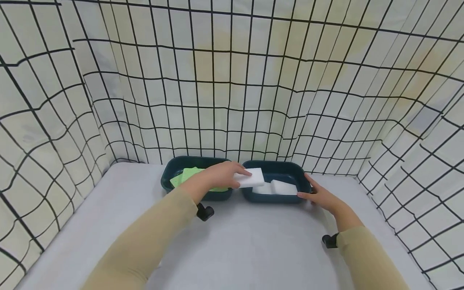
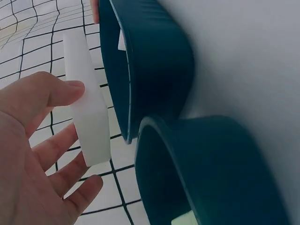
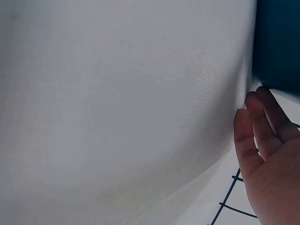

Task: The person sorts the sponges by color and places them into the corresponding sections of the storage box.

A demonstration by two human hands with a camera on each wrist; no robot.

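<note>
My left hand pinches a white sponge block between thumb and fingers. The block is held above the gap between two dark teal bins, reaching over the left rim of the right bin. In the left wrist view the thumb presses its near face, and the lower fingers are spread. More white blocks lie inside the right bin. Green sponge-like pieces fill the left bin, partly behind my left hand. At the right bin's right end, my right hand rests with spread, extended fingers against the wall.
Both bins stand side by side at the back of a white-covered table. A black wire grid with white sheeting behind it rises at the back and both sides. Each wrist carries a small black camera mount.
</note>
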